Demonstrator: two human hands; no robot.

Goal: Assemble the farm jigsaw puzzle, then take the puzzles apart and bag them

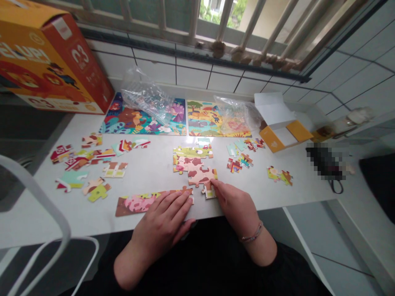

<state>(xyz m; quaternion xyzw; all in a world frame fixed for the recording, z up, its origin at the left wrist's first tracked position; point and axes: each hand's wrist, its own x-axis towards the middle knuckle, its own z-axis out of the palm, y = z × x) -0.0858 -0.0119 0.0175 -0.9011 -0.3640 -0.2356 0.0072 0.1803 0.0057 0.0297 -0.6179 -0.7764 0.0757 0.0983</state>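
One puzzle strip (135,204) under left hand (166,216)

The window (226,16) gives soft daylight — faint glare on the table (160,162), one pixelated patch (327,161).

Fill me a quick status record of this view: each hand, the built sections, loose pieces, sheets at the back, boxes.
Left hand: lying flat across the pig strip
Right hand: fingertips at a brown-and-white piece; grip unclear
Built sections: pig strip near the front edge; cow section mid-table
Loose pieces: scattered left and right
Back: two picture sheets side by side, clear plastic partly over each
Boxes: large orange box back left; small yellow box open, right
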